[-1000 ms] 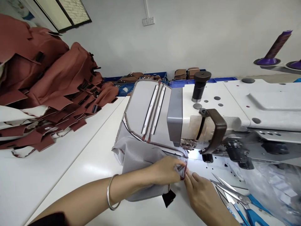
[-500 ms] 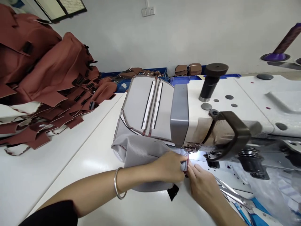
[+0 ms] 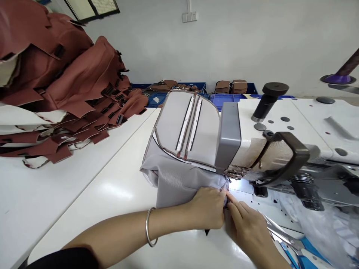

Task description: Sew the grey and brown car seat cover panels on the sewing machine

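Note:
A grey fabric cover [image 3: 175,179] with stitched seams and two white strips lies on the white table, its right edge under the needle area of a sewing machine [image 3: 235,172]. My left hand [image 3: 209,207] is closed on the fabric just in front of the needle, with a bangle on that wrist. Close against it, my right hand [image 3: 246,224] pinches the edge of the same cover, fingertips near the lit needle plate. The held edge is mostly hidden by my fingers. A small black tab [image 3: 206,232] peeks out below my left hand.
A tall heap of reddish-brown covers [image 3: 81,82] stands on the left. Blue-handled scissors [image 3: 297,243] and clear plastic wrapping [image 3: 322,224] lie at the right. Blue crates [image 3: 224,100] with brown pieces [image 3: 239,86] are behind the table. A purple thread spool [image 3: 340,76] is at the upper right.
The camera view has shifted, so the scene sits farther right. My left hand has moved lower over the fabric edge, covering most of the black tab. Both hands keep hold of the cover.

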Available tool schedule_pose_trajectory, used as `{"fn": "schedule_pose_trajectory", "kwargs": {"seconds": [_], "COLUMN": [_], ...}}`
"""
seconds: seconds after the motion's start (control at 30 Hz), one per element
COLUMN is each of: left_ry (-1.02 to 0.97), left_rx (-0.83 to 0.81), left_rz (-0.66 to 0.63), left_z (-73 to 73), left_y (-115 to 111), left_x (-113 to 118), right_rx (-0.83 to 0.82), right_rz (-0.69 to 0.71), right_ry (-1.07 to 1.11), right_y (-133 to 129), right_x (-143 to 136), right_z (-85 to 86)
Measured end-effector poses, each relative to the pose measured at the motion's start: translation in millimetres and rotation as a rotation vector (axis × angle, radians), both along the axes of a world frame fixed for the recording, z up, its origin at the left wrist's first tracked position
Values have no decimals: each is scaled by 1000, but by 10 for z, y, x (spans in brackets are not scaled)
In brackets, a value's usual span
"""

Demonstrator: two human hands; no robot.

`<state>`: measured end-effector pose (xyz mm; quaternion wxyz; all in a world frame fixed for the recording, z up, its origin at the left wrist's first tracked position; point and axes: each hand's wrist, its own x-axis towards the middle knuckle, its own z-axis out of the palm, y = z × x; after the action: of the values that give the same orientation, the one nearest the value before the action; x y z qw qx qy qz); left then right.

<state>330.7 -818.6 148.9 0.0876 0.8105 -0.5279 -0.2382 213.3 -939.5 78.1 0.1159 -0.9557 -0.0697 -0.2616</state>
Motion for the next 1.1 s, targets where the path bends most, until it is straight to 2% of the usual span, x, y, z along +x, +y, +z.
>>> {"fn": "schedule_pose_trajectory", "kwargs": {"seconds": [0.17,0.47,0.7,0.77,0.83,0.9,0.97,1.03,1.1], "left_ry": [-29,-95,-92,-91,-97,-113,-135,-148,-151], "left_rx": [-18,-31,-53,-67,-75,-70,-64,-60,-44], "left_rz": [-14,-53,-23,-23,-13,8,26,33,31], "left_z": [18,33,4,-2,-12,-34,-65,-88,-86], "left_y": [-36,-141,-146,-142,-135,-130,-128,-129,-127], "left_x": [42,131,110,102,95,94,97,98,91], "right_rx": [38,-32,-87,-127,-189,-222,-204,-193,-262], "right_rz": [-24,-101,-137,-148,-134,-114,-130,-242,-447], "right_ry": [105,134,171,183,176,135,36,-103,-196], "right_y": [-21,-45,0,43,72,61,-16,-180,-436], "right_x": [7,100,124,151,130,13,-223,-547,-875], "right_z": [-15,4,-30,57,226,448,658,795,828]}}
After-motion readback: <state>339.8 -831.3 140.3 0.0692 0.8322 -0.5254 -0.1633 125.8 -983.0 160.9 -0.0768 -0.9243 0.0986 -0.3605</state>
